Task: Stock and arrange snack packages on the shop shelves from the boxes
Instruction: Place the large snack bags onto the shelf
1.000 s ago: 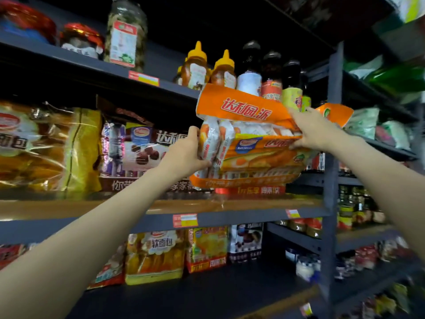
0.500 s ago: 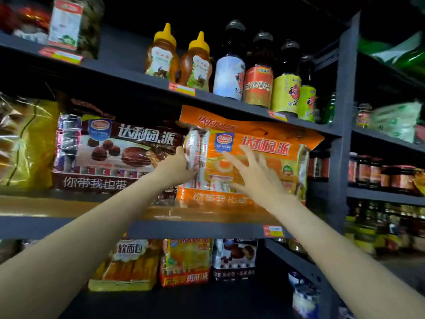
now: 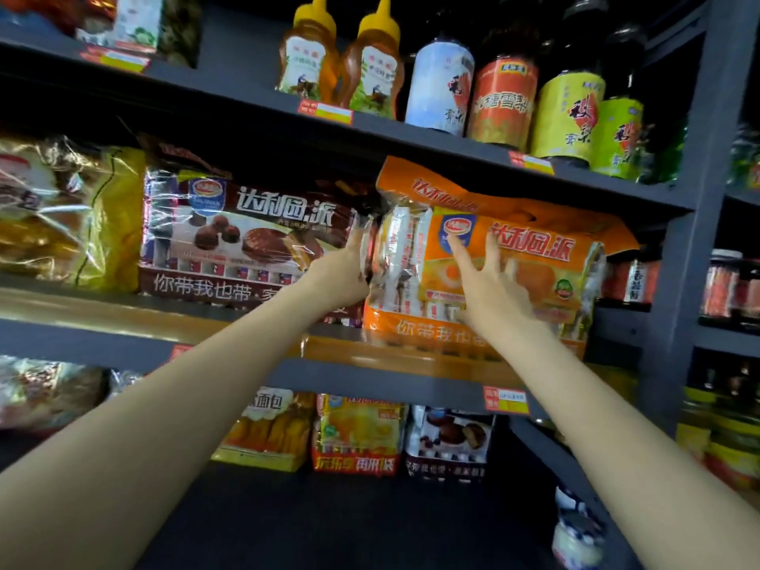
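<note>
Orange pie pack: I see the orange pie pack standing upright on the middle shelf, at its right end, its folded top flap reaching up to just under the shelf above.
Left hand: my left hand sits at the pack's left edge, in the seam between it and the brown chocolate pie pack; the fingers curl round that clear-wrapped edge, so this grip has hold of the orange pack.
Right hand: my right hand lies flat against the pack's front face, fingers spread and straight, tips near the blue logo and the white lettering; it presses and grasps nothing.
Pack relative to the grips: the pack sits between the two hands, left hand at its side, right hand on its front, both touching it.
Neighbours: the brown chocolate pie pack stands just beside the orange one, touching or nearly so; further left is a yellow bread bag.
Shelf above: two honey squeeze bottles and a row of dark labelled bottles.
Shelf below: smaller snack packs stand in a row.
Price tags: an orange-and-yellow tag sits on the middle shelf's front edge under the pack.
</note>
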Motion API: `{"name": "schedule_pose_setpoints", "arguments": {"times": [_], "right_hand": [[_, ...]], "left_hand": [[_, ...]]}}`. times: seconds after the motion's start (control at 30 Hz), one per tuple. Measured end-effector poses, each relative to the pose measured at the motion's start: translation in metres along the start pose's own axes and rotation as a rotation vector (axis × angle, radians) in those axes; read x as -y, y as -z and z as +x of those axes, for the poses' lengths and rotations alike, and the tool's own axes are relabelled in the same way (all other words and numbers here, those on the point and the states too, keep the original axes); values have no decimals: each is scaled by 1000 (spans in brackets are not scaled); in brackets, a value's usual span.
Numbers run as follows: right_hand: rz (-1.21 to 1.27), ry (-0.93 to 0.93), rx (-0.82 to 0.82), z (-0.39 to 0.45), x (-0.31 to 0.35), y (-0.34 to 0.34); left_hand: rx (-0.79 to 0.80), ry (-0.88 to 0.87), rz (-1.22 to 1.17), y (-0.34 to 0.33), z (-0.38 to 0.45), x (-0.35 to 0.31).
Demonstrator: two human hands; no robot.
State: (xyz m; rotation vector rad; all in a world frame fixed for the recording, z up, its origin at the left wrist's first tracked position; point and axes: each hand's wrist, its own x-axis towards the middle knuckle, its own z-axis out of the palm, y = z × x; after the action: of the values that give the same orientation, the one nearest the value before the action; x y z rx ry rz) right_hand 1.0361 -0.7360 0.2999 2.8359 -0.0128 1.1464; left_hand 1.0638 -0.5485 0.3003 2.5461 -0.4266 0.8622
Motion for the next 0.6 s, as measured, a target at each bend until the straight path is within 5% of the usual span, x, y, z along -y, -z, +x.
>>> {"name": "schedule_pose_setpoints", "arguments": {"times": [0.1, 0.33, 0.47, 0.6], "right_hand": [[33, 16, -168, -13, 27, 10], [488, 492, -353, -28, 209, 26], [698, 714, -282, -55, 363, 30], [812, 1023, 60, -113, 528, 17]], "left_hand": [[-226, -9, -125, 16, -25, 29], [-583, 39, -194, 87, -132, 178], [-571, 301, -115, 135, -227, 296], [-251, 721, 19, 173, -353, 415]]}}
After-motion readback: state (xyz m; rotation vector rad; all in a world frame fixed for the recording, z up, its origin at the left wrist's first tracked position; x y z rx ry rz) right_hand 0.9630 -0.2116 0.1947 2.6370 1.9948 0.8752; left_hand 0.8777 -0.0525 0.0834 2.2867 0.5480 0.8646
